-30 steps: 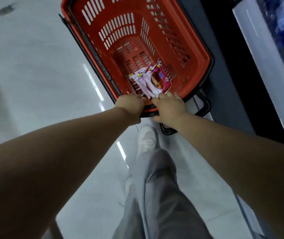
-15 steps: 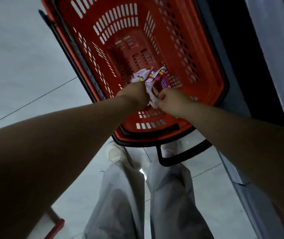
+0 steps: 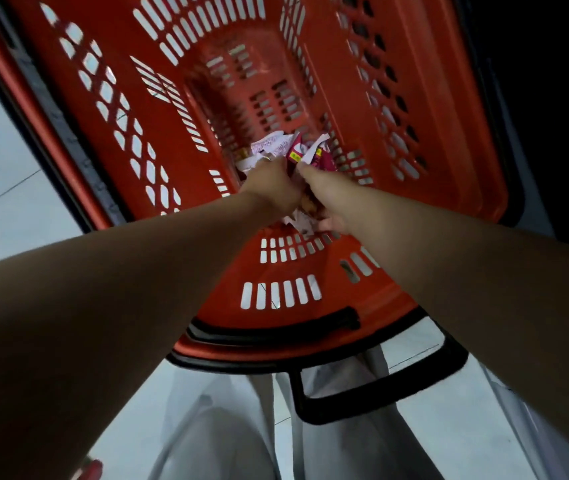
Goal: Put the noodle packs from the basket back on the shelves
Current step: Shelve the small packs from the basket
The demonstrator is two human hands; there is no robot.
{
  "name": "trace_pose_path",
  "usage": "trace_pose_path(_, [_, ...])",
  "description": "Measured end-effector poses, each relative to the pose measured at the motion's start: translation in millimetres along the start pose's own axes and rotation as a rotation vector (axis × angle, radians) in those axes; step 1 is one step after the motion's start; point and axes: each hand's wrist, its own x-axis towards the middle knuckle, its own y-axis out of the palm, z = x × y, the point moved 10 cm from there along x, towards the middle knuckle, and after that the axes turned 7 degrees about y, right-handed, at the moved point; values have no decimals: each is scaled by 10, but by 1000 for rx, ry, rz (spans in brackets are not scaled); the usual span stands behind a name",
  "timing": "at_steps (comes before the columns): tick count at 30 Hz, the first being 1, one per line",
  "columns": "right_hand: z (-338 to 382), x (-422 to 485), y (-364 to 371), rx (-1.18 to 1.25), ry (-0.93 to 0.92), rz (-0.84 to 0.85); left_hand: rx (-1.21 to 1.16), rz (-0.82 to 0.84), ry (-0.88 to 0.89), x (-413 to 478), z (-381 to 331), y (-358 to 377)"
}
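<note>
Both hands reaching deeper into basket [image 3: 414,98] than half second ago, view leaning closer, near rim now passing under forearms. Now left hand [image 3: 271,183] and right hand [image 3: 324,197] closing side by side on crumpled noodle packs [image 3: 274,147], fingers curling into wrappers. Packs lying low in basket, poking out just beyond knuckles and beneath right wrist. Count unclear. Judgement: gathering step under way, nothing shelved yet. Doing it well means squeezing gently, scooping under whole bundle and lifting straight up clear of slotted walls, so no pack is slipping loose.
</note>
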Motion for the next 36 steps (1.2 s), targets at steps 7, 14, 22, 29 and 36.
trace_pose_path(7, [-162, 215, -281, 90, 11, -159, -382, 103, -15, -283, -253, 316])
trace_pose_path(14, [-117, -584, -492, 138, -219, -300, -739, -93, -108, -769, -260, -12])
trace_pose_path(22, [-164, -1897, -140, 361, -354, 30, -733, -208, -136, -1505, -244, -940])
trace_pose_path(29, [-339, -3537, -305, 564, -519, 15, -706, -199, 100, -2746, -994, -1926])
trace_pose_path(36, [-770, -5420, -739, 677, -702, -106, -694, -203, 357, -4310, -2165, -2720])
